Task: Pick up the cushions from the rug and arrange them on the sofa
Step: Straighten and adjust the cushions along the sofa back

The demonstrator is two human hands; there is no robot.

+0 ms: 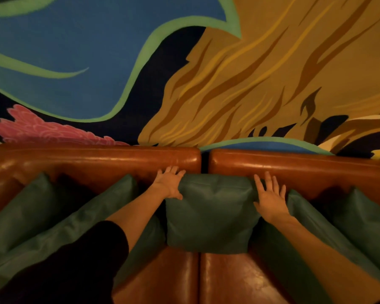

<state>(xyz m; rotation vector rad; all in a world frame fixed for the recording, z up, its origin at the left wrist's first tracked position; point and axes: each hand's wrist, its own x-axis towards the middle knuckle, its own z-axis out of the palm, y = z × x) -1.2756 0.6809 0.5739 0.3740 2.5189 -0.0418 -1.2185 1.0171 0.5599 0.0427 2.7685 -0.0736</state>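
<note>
A dark green cushion (211, 213) stands upright against the backrest of the brown leather sofa (110, 159), at the seam between its two halves. My left hand (170, 183) lies flat on the cushion's upper left corner, fingers spread. My right hand (271, 196) presses flat on its upper right corner, fingers apart. Two more green cushions (26, 207) (92, 216) lean on the sofa to the left. Two others (312, 227) (364, 218) lean to the right.
A painted mural wall (184, 62) in blue, green, ochre and pink rises right behind the sofa. The brown seat (198, 279) shows below the middle cushion. My dark left sleeve (70, 268) fills the lower left.
</note>
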